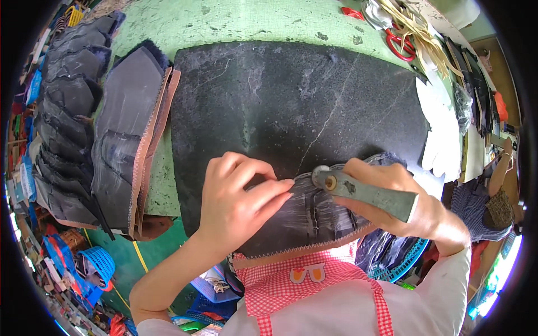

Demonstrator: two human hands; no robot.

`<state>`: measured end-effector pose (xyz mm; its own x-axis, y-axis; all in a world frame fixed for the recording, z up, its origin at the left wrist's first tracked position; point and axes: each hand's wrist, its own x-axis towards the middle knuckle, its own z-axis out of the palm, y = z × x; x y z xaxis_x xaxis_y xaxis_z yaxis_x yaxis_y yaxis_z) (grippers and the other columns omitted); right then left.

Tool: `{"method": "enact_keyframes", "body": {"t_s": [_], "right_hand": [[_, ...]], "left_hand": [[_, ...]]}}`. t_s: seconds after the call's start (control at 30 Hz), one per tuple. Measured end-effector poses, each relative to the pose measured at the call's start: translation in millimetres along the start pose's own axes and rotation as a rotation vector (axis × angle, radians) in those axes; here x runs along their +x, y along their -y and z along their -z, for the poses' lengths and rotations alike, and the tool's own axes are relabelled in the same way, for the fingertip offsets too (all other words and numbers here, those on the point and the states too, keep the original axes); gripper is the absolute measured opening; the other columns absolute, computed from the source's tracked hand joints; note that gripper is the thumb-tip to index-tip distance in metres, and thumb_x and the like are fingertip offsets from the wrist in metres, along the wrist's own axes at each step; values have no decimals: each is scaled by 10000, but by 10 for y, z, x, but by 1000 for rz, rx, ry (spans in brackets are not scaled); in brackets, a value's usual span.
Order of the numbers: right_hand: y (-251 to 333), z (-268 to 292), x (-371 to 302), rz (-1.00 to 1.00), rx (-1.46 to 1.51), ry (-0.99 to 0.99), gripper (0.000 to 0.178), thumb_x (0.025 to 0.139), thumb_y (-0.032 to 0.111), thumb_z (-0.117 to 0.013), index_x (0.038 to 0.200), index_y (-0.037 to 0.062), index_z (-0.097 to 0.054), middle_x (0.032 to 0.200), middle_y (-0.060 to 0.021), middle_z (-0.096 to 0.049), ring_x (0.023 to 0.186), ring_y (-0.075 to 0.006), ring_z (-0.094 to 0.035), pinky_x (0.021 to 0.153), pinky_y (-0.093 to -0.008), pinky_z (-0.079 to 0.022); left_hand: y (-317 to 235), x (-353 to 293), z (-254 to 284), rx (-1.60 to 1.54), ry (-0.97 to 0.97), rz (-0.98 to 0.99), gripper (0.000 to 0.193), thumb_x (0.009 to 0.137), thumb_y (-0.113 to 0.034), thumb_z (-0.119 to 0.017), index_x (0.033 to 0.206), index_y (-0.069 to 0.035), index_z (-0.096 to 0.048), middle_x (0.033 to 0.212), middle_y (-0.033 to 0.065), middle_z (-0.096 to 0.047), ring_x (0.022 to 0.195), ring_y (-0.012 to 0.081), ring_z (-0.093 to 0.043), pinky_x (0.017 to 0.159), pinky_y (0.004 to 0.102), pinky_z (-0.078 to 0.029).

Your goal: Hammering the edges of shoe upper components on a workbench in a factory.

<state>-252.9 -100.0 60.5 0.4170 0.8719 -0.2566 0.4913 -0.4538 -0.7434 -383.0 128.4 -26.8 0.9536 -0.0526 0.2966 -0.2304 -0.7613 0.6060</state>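
A dark grey leather boot-upper piece (280,229) lies at the near edge of a black slab (269,101); a zigzag-stitched brown strip runs along its lower border, and dark fuzzy lining shows at the far right edge. My right hand (386,182) is closed round a hammer (364,196) with a rounded metal head and flat grey-green handle. Its head is over the piece's upper edge. My left hand (235,196) hovers at the piece's upper left, thumb and forefinger drawn together in a pinch; whatever is between the tips is too small to make out.
Similar uppers (126,123) lie left of the slab, beside an overlapping row (67,117) of more. Red-handled scissors (400,45), pale strips (426,39) and white sheets (440,129) are at the right. Blue baskets (96,267) stand below the green table (235,19). Another person (482,207) is at far right.
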Motion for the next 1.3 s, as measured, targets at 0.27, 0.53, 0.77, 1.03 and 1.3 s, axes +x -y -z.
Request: {"method": "enact_keyframes", "body": {"t_s": [0.27,0.53,0.77,1.03,1.3], "right_hand": [[48,-52,208,129,-243,34,380,819,91,-683,1137,-16,-504,776,-158,-621,682,-343,-696,538,-437,-552],[54,-145,258,10,-122,92,234,957,144,-604,1091,2,-475,632,-179,-639,584,-388,-687,514,-481,-541],[134,-233,276,34,-103,136,235,936,114,-632,1036,2,-452,645,-196,-643,576,-413,-670,494,-499,-530],[286,-274,312,-4,-100,225,244,904,56,-648,1026,-3,-446,645,-200,-642,636,-430,-685,528,-503,-545],[303,-233,299,3,6,-33,300,894,36,-735,1104,-23,-528,734,-159,-588,607,-330,-667,485,-402,-456]], "left_hand": [[-102,35,26,145,23,-143,229,670,-125,-840,886,-149,-768,960,-19,-659,916,236,-582,803,402,-439],[98,110,260,12,135,-11,271,649,-187,-857,910,-199,-785,986,-16,-651,1013,267,-559,905,447,-414],[220,193,409,-46,348,3,259,635,-198,-860,878,-202,-770,950,-32,-656,973,261,-580,856,449,-421],[345,178,533,39,256,-128,251,621,-187,-872,846,-203,-762,1023,-39,-671,961,251,-576,851,442,-419],[339,93,490,51,155,-112,291,612,-176,-879,884,-176,-775,1000,-19,-674,959,264,-572,840,429,-431]]}}
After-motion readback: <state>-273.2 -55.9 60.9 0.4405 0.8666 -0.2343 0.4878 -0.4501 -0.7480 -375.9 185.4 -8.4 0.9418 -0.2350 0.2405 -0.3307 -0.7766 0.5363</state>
